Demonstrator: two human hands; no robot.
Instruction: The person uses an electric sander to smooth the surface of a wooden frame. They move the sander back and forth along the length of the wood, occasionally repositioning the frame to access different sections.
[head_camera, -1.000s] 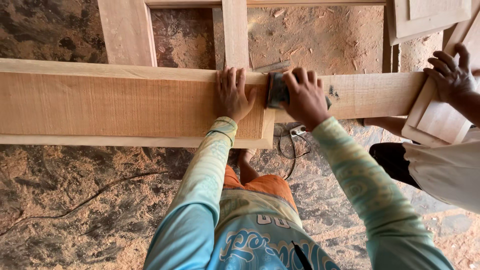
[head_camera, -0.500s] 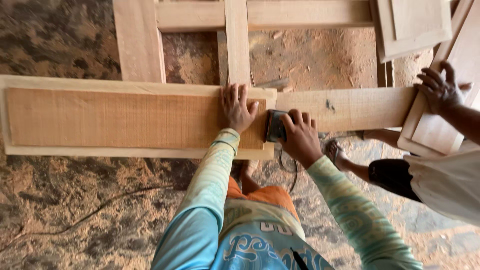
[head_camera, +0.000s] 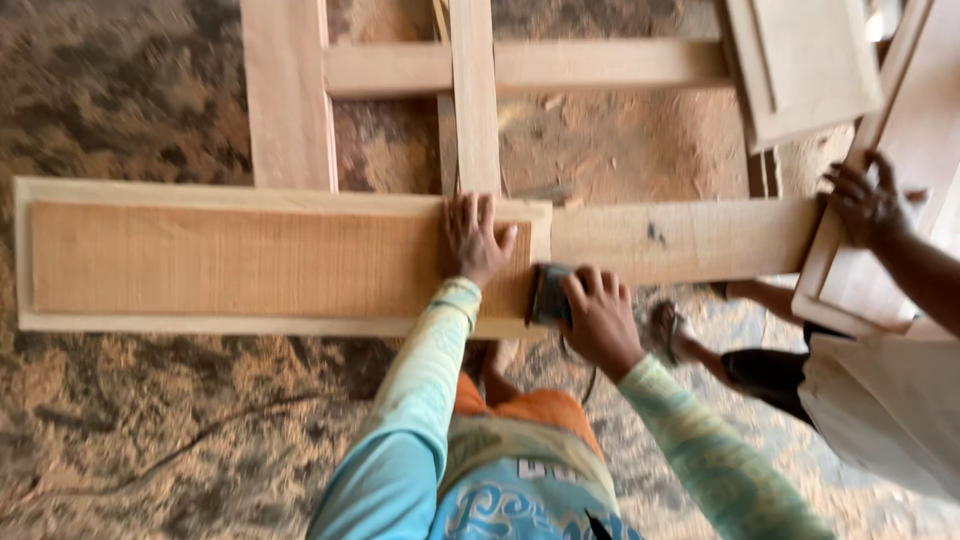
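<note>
A long raised wooden panel (head_camera: 230, 260) lies across a wooden frame (head_camera: 290, 100). My left hand (head_camera: 474, 238) presses flat on the panel's right end, fingers spread. My right hand (head_camera: 600, 318) grips a small dark sander (head_camera: 546, 294) held against the panel's right edge, near its front corner. Both my sleeves are pale green and blue.
Another person's hand (head_camera: 866, 200) holds a wooden panel (head_camera: 900, 170) at the right; their foot (head_camera: 668, 330) stands on the sawdust-covered ground (head_camera: 150, 420). A further panel (head_camera: 800, 60) leans at the top right. A cable (head_camera: 575, 360) hangs below the sander.
My right hand has drawn the sander down along the panel's right edge, from the far corner toward the near one. The view has shifted so the panel sits lower.
</note>
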